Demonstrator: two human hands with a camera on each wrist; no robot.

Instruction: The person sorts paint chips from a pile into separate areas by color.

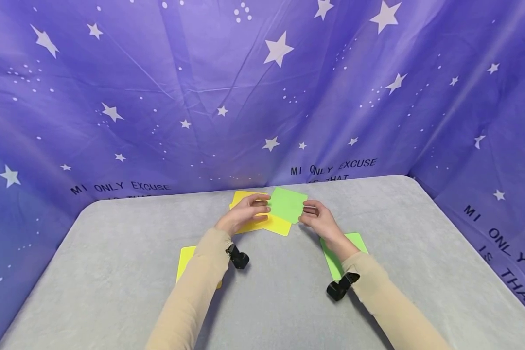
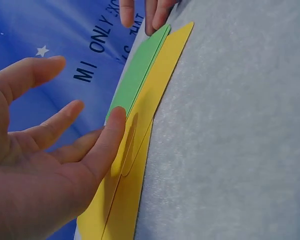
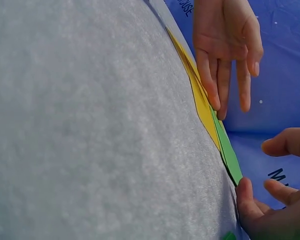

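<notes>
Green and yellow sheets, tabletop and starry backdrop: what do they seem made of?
Green sheets and yellow sheets: likely matte card or thin foam; thin, flat, evenly coloured. Tabletop: perhaps grey felt-like cloth, given its mottled, slightly fuzzy look. Starry backdrop: probably thin, slightly shiny printed fabric, since it hangs in folds and creases.

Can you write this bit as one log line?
left hand: by left edge of far green card | right hand: by its right edge | a yellow card: partly under green
</notes>
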